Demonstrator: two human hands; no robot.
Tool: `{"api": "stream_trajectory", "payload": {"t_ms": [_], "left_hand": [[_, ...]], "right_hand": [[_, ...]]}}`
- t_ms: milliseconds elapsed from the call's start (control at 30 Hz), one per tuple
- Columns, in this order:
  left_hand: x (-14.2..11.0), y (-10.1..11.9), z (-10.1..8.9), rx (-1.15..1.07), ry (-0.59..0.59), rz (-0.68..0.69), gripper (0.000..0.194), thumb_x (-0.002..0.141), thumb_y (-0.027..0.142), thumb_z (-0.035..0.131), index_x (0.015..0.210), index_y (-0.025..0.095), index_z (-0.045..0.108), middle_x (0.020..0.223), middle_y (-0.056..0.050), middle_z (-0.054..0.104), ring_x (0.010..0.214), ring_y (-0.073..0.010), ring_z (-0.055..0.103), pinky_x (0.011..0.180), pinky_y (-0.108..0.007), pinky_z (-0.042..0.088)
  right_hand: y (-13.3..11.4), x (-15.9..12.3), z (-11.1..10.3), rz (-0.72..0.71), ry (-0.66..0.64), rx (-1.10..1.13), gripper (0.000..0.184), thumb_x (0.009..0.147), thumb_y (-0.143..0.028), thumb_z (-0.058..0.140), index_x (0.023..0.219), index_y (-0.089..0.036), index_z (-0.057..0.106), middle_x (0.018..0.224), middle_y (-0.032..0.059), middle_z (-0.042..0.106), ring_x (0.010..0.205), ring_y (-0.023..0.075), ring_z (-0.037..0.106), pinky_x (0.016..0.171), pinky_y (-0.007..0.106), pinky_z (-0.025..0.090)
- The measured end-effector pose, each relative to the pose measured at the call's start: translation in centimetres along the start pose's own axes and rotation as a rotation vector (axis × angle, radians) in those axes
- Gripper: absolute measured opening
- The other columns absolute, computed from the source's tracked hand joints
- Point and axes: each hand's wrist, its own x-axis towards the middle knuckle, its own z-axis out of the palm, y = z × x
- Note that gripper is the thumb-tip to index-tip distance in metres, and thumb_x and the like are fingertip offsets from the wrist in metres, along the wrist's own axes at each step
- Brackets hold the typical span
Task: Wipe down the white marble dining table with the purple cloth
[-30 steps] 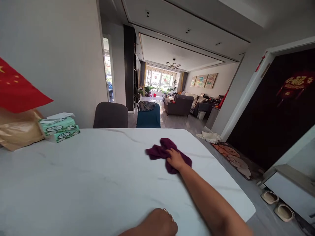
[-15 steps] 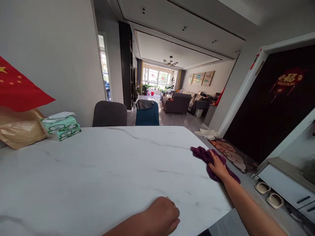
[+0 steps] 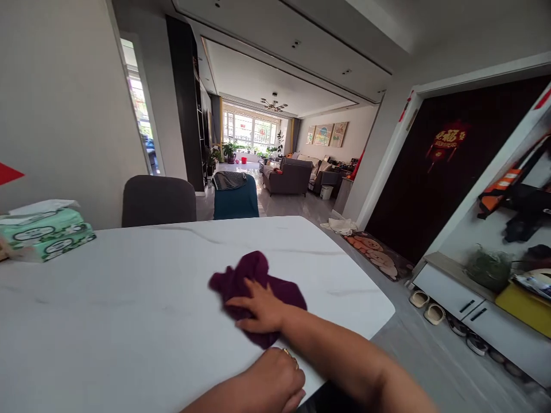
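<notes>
A crumpled dark purple cloth (image 3: 286, 291) lies on the white marble-patterned tabletop (image 3: 150, 321), a little right of the middle. My right hand (image 3: 258, 310) presses down on it from above, palm down with the fingers spread; the cloth bunches up past the fingertips and under the wrist. My left hand (image 3: 278, 373) is curled into a fist at the near edge of the table, with a gold-coloured ring showing. It sits close below the right forearm, and nothing shows in its fingers.
Two green tissue packs (image 3: 55, 232) are stacked at the table's left. A grey chair (image 3: 159, 201) and a blue chair (image 3: 235, 198) stand beyond the far edge. On the right are a low shoe cabinet (image 3: 447, 289), slippers (image 3: 419, 298) and a doormat (image 3: 376, 255).
My right hand has swept left and nearer with the purple cloth, from the table's right edge toward the middle. My left hand stays almost in place. The view has turned right.
</notes>
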Motion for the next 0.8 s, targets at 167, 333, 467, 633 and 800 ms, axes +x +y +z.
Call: {"api": "stream_trajectory", "payload": {"t_ms": [167,333,467,633,800], "left_hand": [[-0.1,-0.5,0.7,-0.060,0.053,0.042,0.017,0.082,0.033,0.079,0.077,0.019,0.071,0.082,-0.004,0.076,0.076,-0.0237,0.070,0.067,-0.033,0.048],[0.0,-0.9,0.5,-0.019,0.073,-0.004,0.019,0.086,0.029,0.073,0.073,0.019,0.064,0.077,-0.003,0.074,0.069,-0.0215,0.067,0.058,-0.033,0.037],[0.0,-1.4,0.2,-0.040,0.228,-0.001,0.024,0.090,0.022,0.064,0.069,0.020,0.053,0.069,-0.001,0.069,0.063,-0.0176,0.063,0.059,-0.032,0.035],[0.1,-2.3,0.3,-0.099,0.438,-0.018,0.032,0.097,0.020,0.051,0.068,0.021,0.038,0.062,0.002,0.059,0.055,-0.0133,0.052,0.056,-0.028,0.035],[0.5,-2.9,0.1,-0.169,0.505,-0.072,0.036,0.100,0.021,0.045,0.067,0.022,0.030,0.057,0.005,0.049,0.051,-0.0116,0.043,0.054,-0.024,0.035]], "right_hand": [[-3.1,2.0,2.0,-0.143,-0.013,-0.038,0.060,0.093,-0.042,0.067,0.150,-0.040,0.050,0.167,0.0103,0.028,0.155,0.0417,0.023,0.118,0.077,0.017],[-0.1,-1.1,0.7,-0.061,0.054,0.012,0.063,0.090,-0.034,0.068,0.150,-0.036,0.051,0.162,0.0131,0.036,0.154,0.0364,0.028,0.119,0.073,0.021],[4.3,-7.0,-1.5,0.131,0.131,0.025,0.069,0.085,-0.027,0.068,0.151,-0.035,0.050,0.163,0.0141,0.037,0.154,0.0360,0.028,0.120,0.071,0.020],[11.1,-17.7,-4.1,0.449,0.275,-0.014,0.071,0.081,-0.017,0.060,0.151,-0.029,0.052,0.161,0.0152,0.040,0.156,0.0329,0.027,0.123,0.062,0.023],[17.5,-27.5,-5.8,0.690,0.396,-0.064,0.069,0.085,-0.020,0.054,0.153,-0.024,0.050,0.163,0.0154,0.040,0.157,0.0308,0.025,0.124,0.058,0.023]]}}
